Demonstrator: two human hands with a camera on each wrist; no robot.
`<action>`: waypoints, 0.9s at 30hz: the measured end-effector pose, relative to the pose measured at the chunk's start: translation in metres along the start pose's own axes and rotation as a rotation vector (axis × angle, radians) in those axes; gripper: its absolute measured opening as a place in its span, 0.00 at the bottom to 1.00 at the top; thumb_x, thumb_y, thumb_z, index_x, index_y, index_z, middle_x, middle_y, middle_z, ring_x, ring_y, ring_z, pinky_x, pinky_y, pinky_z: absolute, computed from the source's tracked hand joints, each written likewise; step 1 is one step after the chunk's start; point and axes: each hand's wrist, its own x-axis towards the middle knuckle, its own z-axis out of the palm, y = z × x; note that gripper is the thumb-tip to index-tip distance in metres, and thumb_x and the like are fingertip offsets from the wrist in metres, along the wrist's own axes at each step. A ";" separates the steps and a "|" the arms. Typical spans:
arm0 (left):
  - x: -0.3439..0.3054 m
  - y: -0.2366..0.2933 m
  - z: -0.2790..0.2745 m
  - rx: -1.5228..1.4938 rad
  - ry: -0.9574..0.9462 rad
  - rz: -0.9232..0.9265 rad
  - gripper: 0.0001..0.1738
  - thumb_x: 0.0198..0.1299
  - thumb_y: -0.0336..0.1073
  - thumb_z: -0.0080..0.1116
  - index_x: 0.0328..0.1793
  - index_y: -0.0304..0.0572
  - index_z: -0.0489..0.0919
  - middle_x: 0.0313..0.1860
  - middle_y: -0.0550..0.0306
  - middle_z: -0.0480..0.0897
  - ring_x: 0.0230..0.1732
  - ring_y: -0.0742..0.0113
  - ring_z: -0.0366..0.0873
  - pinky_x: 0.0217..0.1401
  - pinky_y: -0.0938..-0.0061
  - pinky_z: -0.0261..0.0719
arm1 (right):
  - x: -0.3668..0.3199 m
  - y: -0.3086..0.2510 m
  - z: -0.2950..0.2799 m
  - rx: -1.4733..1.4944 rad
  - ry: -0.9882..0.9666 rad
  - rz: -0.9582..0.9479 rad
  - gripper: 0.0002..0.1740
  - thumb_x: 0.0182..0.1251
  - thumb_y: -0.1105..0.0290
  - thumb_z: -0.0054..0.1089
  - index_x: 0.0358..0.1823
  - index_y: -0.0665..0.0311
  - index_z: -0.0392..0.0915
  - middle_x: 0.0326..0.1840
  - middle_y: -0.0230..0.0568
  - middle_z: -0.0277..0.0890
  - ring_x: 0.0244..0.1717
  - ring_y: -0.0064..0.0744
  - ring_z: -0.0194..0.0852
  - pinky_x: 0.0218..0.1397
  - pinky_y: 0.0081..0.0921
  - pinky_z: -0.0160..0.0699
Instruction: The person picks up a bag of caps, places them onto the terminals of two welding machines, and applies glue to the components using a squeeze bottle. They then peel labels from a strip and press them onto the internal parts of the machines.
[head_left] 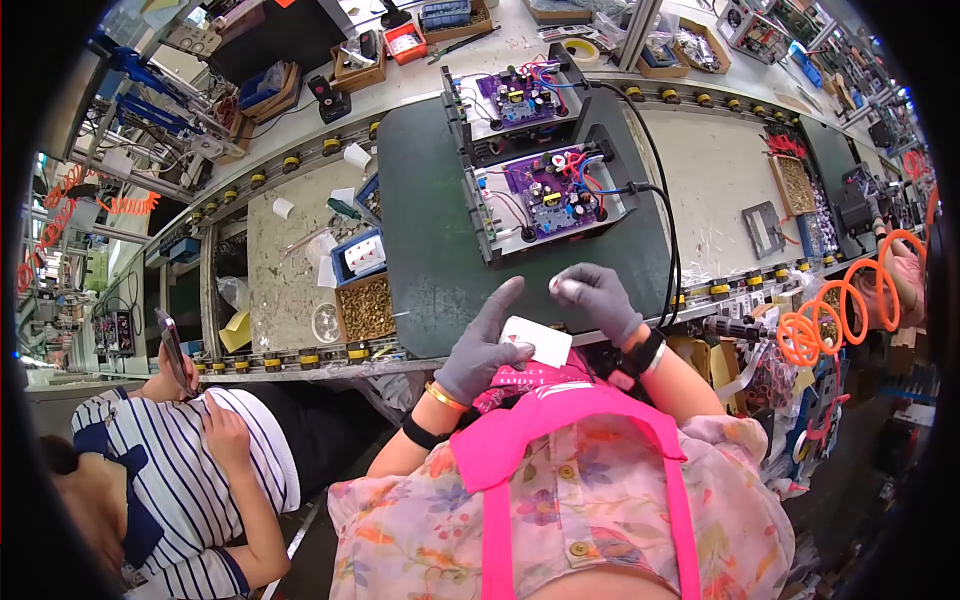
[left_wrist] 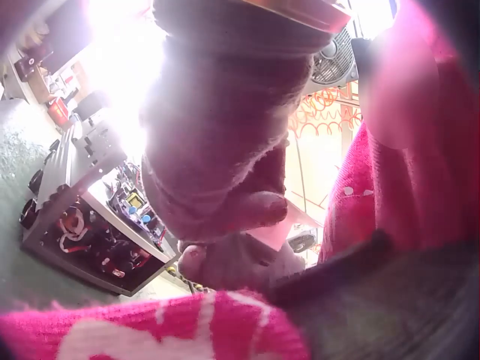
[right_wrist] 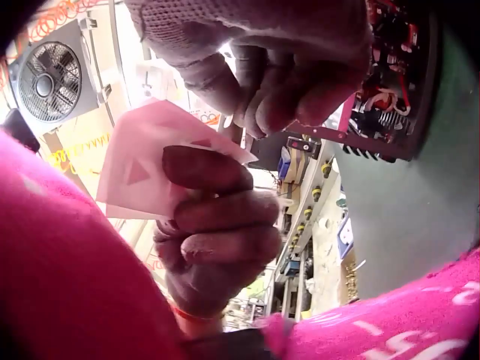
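In the head view, the gloved left hand (head_left: 478, 350) grips a white sheet of labels (head_left: 537, 341) in front of the pink apron, its index finger extended. Red triangles show on the sheet (right_wrist: 135, 169) in the right wrist view, where the fingers of the left hand (right_wrist: 221, 214) curl over it. The gloved right hand (head_left: 600, 298) is beside it, thumb and fingertips pinched together on a tiny item with a bit of red, probably a label. Beyond both hands, two open metal cases (head_left: 552, 195) with purple circuit boards stand on the green mat (head_left: 425, 240).
Black cables (head_left: 668, 240) run from the cases down the mat's right side. Left of the mat are a blue bin (head_left: 358, 256) with labels and a box of brass parts (head_left: 366, 310). Orange coiled hoses (head_left: 800, 340) hang at right. A person in a striped shirt (head_left: 190, 460) sits at left, holding a phone.
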 end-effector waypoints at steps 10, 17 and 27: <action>-0.026 -0.003 -0.003 0.192 0.211 0.082 0.26 0.52 0.19 0.62 0.59 0.37 0.72 0.47 0.56 0.78 0.43 0.73 0.77 0.47 0.80 0.77 | 0.069 0.080 -0.060 -0.015 0.545 0.001 0.09 0.57 0.67 0.70 0.35 0.64 0.83 0.27 0.27 0.77 0.25 0.16 0.66 0.30 0.18 0.65; -0.035 -0.004 -0.007 0.209 0.264 0.067 0.24 0.53 0.21 0.62 0.58 0.34 0.73 0.51 0.54 0.78 0.50 0.71 0.77 0.55 0.77 0.75 | 0.084 0.101 -0.075 -0.207 0.565 -0.022 0.11 0.58 0.67 0.70 0.38 0.66 0.83 0.30 0.31 0.80 0.30 0.20 0.73 0.35 0.21 0.70; -0.025 -0.011 -0.004 0.333 0.326 0.234 0.24 0.54 0.16 0.56 0.58 0.35 0.69 0.52 0.53 0.77 0.55 0.68 0.76 0.58 0.74 0.75 | 0.020 0.003 -0.007 -0.496 0.245 -0.370 0.09 0.58 0.69 0.66 0.38 0.65 0.82 0.33 0.39 0.80 0.35 0.29 0.79 0.40 0.27 0.77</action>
